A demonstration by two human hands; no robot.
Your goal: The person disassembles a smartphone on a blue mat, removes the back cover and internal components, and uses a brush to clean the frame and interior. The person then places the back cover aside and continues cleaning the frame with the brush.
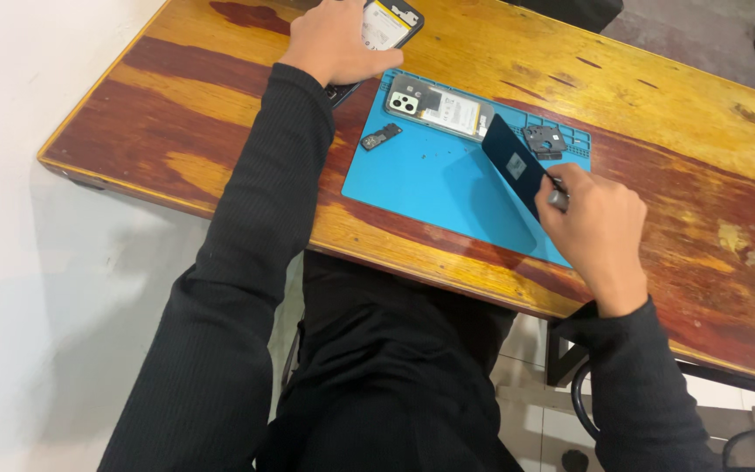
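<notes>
My left hand (332, 39) reaches to the far side of the wooden table (657, 96) and rests on an opened phone (386, 24) whose white inside shows. My right hand (599, 229) holds a dark flat phone back cover (510, 163), tilted up over the right part of a blue work mat (421, 179); a small grey tool tip pokes out between its fingers. A second opened phone (437, 107) with its camera block and battery exposed lies on the mat's far edge.
On the mat lie a small dark bracket (381, 136), tiny screws near the middle, and a dark square part (544, 139) at the far right corner. A chair frame (570, 367) stands below the table's near edge. White floor spreads to the left.
</notes>
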